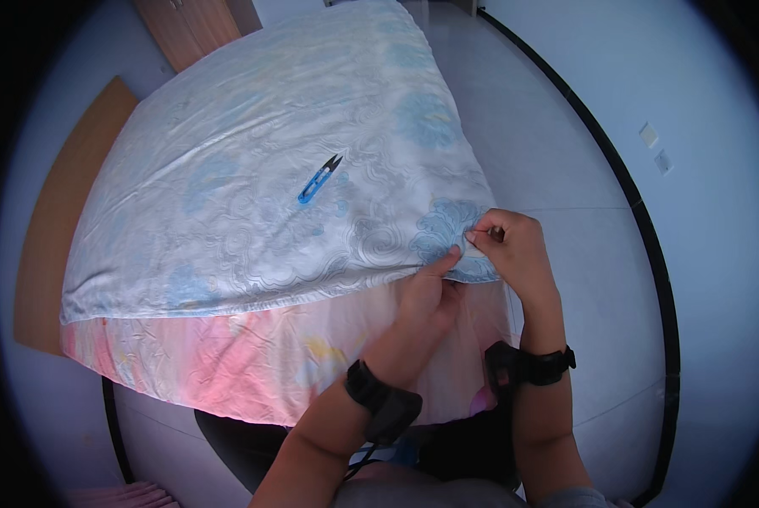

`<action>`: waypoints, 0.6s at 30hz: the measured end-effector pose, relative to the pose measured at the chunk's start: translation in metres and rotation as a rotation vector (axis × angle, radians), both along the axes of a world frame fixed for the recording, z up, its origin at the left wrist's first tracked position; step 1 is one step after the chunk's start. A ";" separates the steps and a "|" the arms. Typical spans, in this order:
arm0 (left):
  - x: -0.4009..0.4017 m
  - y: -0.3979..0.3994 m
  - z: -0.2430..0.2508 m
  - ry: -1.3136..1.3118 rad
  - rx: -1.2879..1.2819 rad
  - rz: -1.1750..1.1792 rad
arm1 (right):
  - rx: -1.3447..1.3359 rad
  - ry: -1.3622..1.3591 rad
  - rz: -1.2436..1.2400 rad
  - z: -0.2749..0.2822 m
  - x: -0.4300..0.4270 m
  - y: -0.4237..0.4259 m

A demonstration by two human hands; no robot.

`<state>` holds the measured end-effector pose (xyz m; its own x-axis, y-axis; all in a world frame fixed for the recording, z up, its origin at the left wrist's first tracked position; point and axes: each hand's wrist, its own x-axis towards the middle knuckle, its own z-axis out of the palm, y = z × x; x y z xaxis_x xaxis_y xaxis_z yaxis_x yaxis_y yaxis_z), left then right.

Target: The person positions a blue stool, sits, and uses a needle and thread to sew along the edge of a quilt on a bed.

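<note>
A white quilt with blue floral print (278, 140) covers most of the bed, over a pink patterned sheet (227, 362). My left hand (431, 292) grips the quilt's near edge close to its right corner, thumb on top and fingers beneath. Just beside it, my right hand (510, 247) has thumb and index finger pinched together at the blue print; whether a needle, thread or fabric is between them is too small to tell. Blue-handled thread snips (320, 180) lie on the quilt, up and left of both hands, dark blades pointing away.
A wooden headboard (68, 222) stands at the left, and a wooden cabinet (192, 28) at the far left. Tiled floor (576, 254) runs along the right, up to a wall with a black skirting board (656, 273). Pink fabric (125, 496) shows at bottom left.
</note>
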<state>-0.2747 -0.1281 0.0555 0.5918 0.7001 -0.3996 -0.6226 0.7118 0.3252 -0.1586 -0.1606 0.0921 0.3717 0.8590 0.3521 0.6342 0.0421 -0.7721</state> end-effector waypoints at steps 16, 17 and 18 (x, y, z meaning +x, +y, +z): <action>-0.004 0.022 -0.013 -0.076 -0.016 0.021 | -0.148 0.125 0.112 -0.007 0.011 -0.005; -0.004 0.021 -0.013 -0.076 -0.016 0.023 | -0.129 0.126 0.115 -0.008 0.011 -0.004; -0.003 0.020 -0.011 -0.066 -0.016 0.025 | -0.130 0.125 0.114 -0.008 0.011 -0.004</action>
